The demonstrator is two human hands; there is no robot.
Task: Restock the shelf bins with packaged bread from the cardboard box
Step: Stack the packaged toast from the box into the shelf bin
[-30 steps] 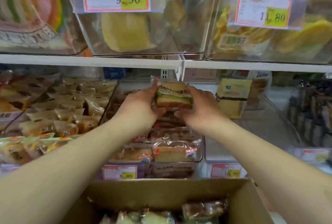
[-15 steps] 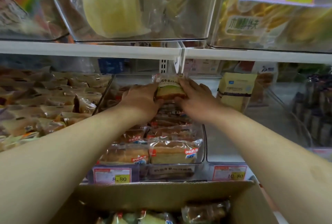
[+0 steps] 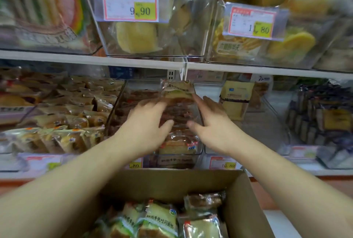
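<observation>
A packaged bread point(image 3: 177, 89) with a green layer stands at the back of the clear middle bin point(image 3: 198, 150), on top of other packs. Both hands are pulled back from it with spread fingers. My left hand point(image 3: 147, 123) is blurred and hovers over the bin's left half. My right hand point(image 3: 212, 121) hovers over its right half, fingertips just below the pack. The cardboard box point(image 3: 246, 199) sits at the bottom of view, holding several bread packs point(image 3: 158, 220).
A bin of small wrapped buns point(image 3: 63, 115) stands to the left. A nearly bare bin with a yellow pack point(image 3: 236, 100) is on the right, then a bin of dark packs point(image 3: 322, 121). An upper shelf point(image 3: 114, 62) carries clear bins with price tags.
Both hands let go of the bread pack and drew back toward me, fingers opening. The pack stays at the back of the middle bin. The view tilted down.
</observation>
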